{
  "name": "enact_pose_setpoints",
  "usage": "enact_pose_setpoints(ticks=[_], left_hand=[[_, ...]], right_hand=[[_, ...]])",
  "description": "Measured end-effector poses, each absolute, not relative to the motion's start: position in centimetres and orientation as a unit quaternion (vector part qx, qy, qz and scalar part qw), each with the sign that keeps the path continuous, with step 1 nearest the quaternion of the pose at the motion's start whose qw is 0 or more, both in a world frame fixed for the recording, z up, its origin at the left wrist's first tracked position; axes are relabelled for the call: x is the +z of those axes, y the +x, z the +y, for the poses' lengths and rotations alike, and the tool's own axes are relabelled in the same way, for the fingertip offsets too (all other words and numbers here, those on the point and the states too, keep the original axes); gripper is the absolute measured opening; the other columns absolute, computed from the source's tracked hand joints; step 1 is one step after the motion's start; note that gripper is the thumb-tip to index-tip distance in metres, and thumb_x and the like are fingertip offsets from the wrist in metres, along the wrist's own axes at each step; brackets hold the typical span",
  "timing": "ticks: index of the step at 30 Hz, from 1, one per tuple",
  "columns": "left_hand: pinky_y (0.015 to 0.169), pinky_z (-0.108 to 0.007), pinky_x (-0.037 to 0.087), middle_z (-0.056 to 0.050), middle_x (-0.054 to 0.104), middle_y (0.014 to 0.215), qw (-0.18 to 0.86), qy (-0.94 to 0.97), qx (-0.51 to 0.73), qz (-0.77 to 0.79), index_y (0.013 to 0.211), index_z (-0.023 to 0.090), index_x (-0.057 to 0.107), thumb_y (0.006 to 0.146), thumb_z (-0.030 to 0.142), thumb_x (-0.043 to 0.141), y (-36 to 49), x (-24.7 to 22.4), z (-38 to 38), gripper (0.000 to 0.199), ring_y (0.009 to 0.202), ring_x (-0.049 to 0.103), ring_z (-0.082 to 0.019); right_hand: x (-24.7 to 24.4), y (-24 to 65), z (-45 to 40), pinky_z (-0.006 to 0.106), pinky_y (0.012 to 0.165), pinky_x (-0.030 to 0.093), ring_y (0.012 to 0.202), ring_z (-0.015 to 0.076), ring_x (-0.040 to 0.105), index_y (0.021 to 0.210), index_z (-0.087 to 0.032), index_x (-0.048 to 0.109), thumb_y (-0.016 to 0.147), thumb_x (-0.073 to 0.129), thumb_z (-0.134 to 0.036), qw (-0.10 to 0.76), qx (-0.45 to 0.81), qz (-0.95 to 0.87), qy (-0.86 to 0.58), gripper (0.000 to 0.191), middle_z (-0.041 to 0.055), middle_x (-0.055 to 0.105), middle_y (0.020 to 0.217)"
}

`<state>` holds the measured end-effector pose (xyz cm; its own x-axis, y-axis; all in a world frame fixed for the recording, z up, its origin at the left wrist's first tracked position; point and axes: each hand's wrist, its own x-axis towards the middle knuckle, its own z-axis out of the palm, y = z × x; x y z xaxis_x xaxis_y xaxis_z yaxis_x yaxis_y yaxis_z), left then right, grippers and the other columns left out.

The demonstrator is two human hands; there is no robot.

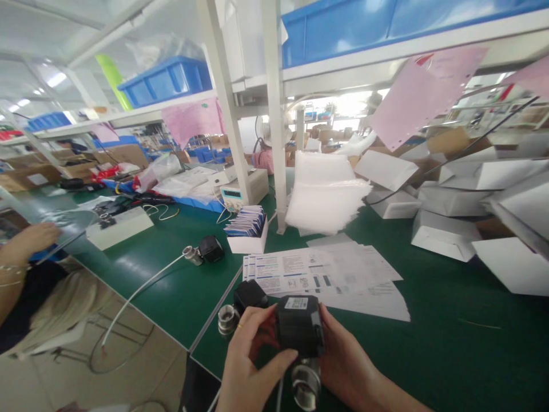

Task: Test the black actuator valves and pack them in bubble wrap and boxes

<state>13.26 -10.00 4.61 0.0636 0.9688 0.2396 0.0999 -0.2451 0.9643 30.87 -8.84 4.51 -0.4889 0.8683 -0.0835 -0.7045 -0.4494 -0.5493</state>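
Note:
A black boxy device with a white label on top and a metal threaded fitting below it is held between both hands near the table's front edge. My left hand grips its left side, thumb across the near face. Against the right side lies my right hand, its fingertips partly hidden behind the device. Just left of them, a second black device with a metal fitting rests on the green table. A third such device, with a white cable, lies farther left.
Printed sheets lie beyond my hands. Behind them stand a white box of booklets and stacked white foam sheets. Open white boxes pile up at right. At far left is another person's hand. Metal posts hold a shelf overhead.

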Motion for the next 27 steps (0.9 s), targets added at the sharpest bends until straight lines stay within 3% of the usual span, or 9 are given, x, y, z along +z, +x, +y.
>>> enact_pose_setpoints(ticks=[4, 8, 12, 15, 18, 22, 25, 27], left_hand=[[0.096, -0.035, 0.058, -0.004, 0.064, 0.124, 0.389, 0.625, 0.494, 0.463, 0.126, 0.026, 0.064, 0.073, 0.017, 0.076, 14.0, 5.7, -9.4, 0.056, 0.113, 0.065, -0.023], [0.11, -0.041, 0.051, -0.008, 0.064, 0.136, 0.484, 0.589, 0.468, 0.447, 0.134, 0.023, 0.055, 0.081, 0.024, 0.075, 14.1, 5.1, -9.0, 0.057, 0.126, 0.062, -0.026], [0.116, -0.041, 0.047, -0.01, 0.062, 0.143, 0.56, 0.546, 0.475, 0.404, 0.14, 0.023, 0.05, 0.08, 0.029, 0.081, 14.3, 4.4, -9.0, 0.068, 0.135, 0.057, -0.029], [0.107, -0.038, 0.054, -0.01, 0.065, 0.14, 0.641, 0.49, 0.471, 0.356, 0.143, 0.024, 0.048, 0.069, 0.02, 0.084, 15.0, 4.9, -9.2, 0.083, 0.125, 0.066, -0.029], [0.082, -0.031, 0.062, -0.005, 0.074, 0.121, 0.706, 0.424, 0.45, 0.345, 0.14, 0.025, 0.051, 0.055, 0.006, 0.08, 16.1, 6.1, -9.6, 0.092, 0.096, 0.075, -0.024], [0.071, -0.029, 0.062, -0.001, 0.077, 0.102, 0.663, 0.427, 0.462, 0.405, 0.133, 0.022, 0.055, 0.049, 0.006, 0.083, 16.6, 7.6, -9.7, 0.09, 0.082, 0.075, -0.022], [0.084, -0.035, 0.063, -0.004, 0.075, 0.113, 0.575, 0.471, 0.483, 0.463, 0.143, 0.023, 0.049, 0.055, 0.015, 0.084, 16.0, 8.2, -9.3, 0.095, 0.093, 0.074, -0.024], [0.097, -0.042, 0.059, -0.006, 0.069, 0.122, 0.475, 0.529, 0.49, 0.504, 0.144, 0.023, 0.051, 0.058, 0.019, 0.082, 15.4, 8.3, -9.0, 0.092, 0.106, 0.07, -0.027]], right_hand=[[4.3, 30.4, -9.2, 0.02, 0.065, 0.052, 0.073, 0.0168, 0.067, 0.083, -0.019, 0.081, 0.065, 0.103, -0.052, 0.451, 0.869, -0.097, -0.177, 0.044, 0.0006, 0.074, 0.078], [4.1, 30.1, -9.2, 0.021, 0.067, 0.055, 0.068, 0.0167, 0.066, 0.075, -0.016, 0.077, 0.057, 0.106, -0.052, 0.441, 0.871, -0.068, -0.207, 0.049, -0.0006, 0.072, 0.073], [3.6, 30.0, -9.3, 0.026, 0.075, 0.057, 0.068, 0.0183, 0.066, 0.078, -0.018, 0.076, 0.061, 0.103, -0.053, 0.43, 0.877, -0.069, -0.201, 0.048, -0.0021, 0.071, 0.073], [2.8, 30.1, -9.7, 0.028, 0.074, 0.055, 0.069, 0.0205, 0.066, 0.081, -0.018, 0.074, 0.064, 0.099, -0.051, 0.399, 0.892, -0.088, -0.194, 0.044, -0.0009, 0.071, 0.072], [1.9, 30.2, -10.0, 0.025, 0.071, 0.052, 0.07, 0.0197, 0.066, 0.083, -0.018, 0.075, 0.064, 0.098, -0.058, 0.373, 0.906, -0.106, -0.172, 0.05, -0.0002, 0.07, 0.071], [1.6, 30.2, -9.8, 0.024, 0.074, 0.052, 0.077, 0.019, 0.067, 0.092, -0.017, 0.078, 0.063, 0.097, -0.068, 0.364, 0.909, -0.117, -0.165, 0.062, 0.0009, 0.072, 0.078], [1.9, 30.1, -9.7, 0.027, 0.068, 0.055, 0.072, 0.019, 0.067, 0.107, -0.017, 0.079, 0.071, 0.089, -0.076, 0.359, 0.911, -0.112, -0.17, 0.07, 0.004, 0.073, 0.082], [2.3, 29.9, -9.8, 0.029, 0.072, 0.056, 0.078, 0.02, 0.069, 0.113, -0.019, 0.078, 0.078, 0.087, -0.073, 0.381, 0.897, -0.148, -0.171, 0.065, 0.0065, 0.074, 0.09]])
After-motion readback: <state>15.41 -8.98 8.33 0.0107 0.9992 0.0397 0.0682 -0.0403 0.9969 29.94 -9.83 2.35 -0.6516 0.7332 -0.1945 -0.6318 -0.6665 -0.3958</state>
